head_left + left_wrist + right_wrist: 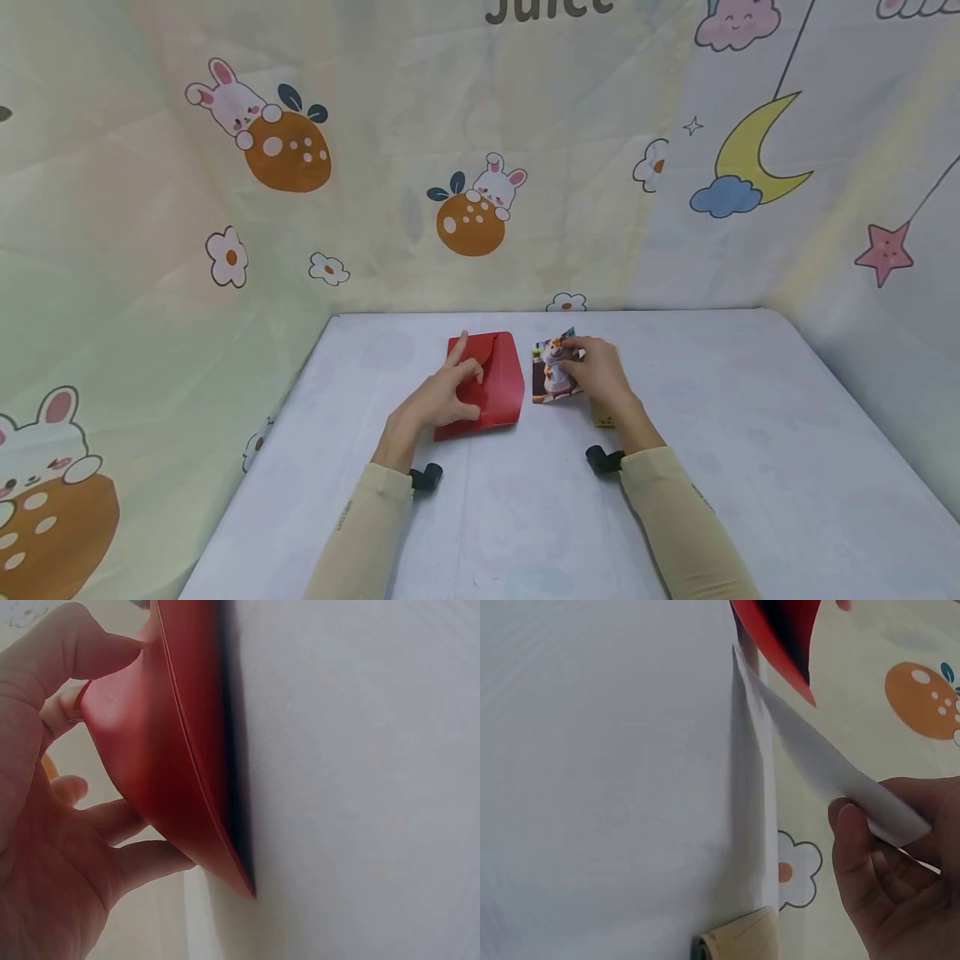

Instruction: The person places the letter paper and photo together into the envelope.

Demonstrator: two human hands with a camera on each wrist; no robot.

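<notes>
A red envelope lies on the white table, its side edge bulging apart. My left hand grips it from the left, and in the left wrist view the thumb and fingers spread its red paper into a curve. To the right, my right hand pinches a picture card printed with a cartoon animal in white. Seen from the right wrist, the card's plain white back slants up from the table, its far end close to the envelope's open mouth.
Under my right hand lies a flat yellowish piece, partly hidden; its tan end shows in the right wrist view. The white table meets a printed cloth backdrop behind and at the sides.
</notes>
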